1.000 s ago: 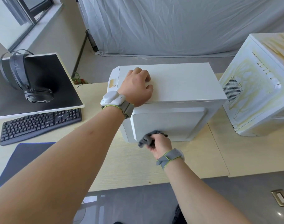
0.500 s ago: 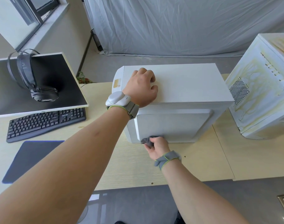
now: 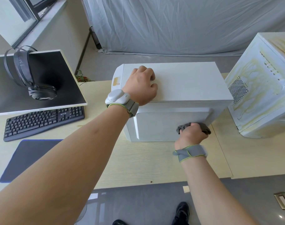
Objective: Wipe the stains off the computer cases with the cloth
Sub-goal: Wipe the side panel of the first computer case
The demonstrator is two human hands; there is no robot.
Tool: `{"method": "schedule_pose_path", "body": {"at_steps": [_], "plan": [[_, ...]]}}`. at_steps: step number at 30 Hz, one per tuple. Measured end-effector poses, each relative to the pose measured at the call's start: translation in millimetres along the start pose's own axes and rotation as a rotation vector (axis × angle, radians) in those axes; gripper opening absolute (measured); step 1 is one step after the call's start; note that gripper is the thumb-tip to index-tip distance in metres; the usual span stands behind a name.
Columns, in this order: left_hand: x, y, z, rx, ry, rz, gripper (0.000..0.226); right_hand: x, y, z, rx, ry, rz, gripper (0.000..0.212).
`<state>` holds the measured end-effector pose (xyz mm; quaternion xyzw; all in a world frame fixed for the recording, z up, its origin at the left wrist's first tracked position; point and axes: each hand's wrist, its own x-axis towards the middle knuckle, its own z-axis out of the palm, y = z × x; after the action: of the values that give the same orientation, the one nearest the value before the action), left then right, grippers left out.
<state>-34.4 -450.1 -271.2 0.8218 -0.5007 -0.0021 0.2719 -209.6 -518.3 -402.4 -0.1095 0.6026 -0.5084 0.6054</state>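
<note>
A white computer case [image 3: 187, 82] lies on its side in the middle of the wooden desk [image 3: 146, 161]. My left hand [image 3: 141, 86] rests on its top near the left end, fingers curled under. My right hand [image 3: 193, 133] grips a grey cloth [image 3: 205, 128] and holds it against the case's near face, low and toward the right end. A second white case [image 3: 258, 98] stands at the right, streaked with yellow-brown stains on its side and top.
A monitor [image 3: 33, 82] with black headphones [image 3: 25, 73] hung on it stands at the left. In front of it lie a black keyboard [image 3: 42, 120] and a dark mouse pad [image 3: 29, 156]. A grey sheet [image 3: 179, 25] hangs behind the desk.
My right hand has slid the cloth rightward along the bottom of the case's near face, from its left end to its right end. My left hand stays on the top.
</note>
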Motion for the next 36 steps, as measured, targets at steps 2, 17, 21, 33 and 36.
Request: {"method": "schedule_pose_path", "body": {"at_steps": [2,17,21,33,36], "plan": [[0,0,0,-0.001,-0.007,-0.001,0.024,-30,11,6,-0.003,-0.143,-0.124,0.041],[0,-3,1,-0.008,0.002,0.002,0.025,19,90,-46,-0.397,-0.302,0.35,0.025],[1,-3,1,-0.01,0.009,0.012,0.024,0,123,-29,-0.386,-0.379,0.494,0.016],[0,2,-2,-0.019,0.002,0.029,0.025,-63,9,15,-0.109,-0.511,0.521,0.032],[-1,3,-1,-0.009,-0.005,0.018,0.025,-80,-28,16,-0.091,-0.501,0.383,0.023]]}}
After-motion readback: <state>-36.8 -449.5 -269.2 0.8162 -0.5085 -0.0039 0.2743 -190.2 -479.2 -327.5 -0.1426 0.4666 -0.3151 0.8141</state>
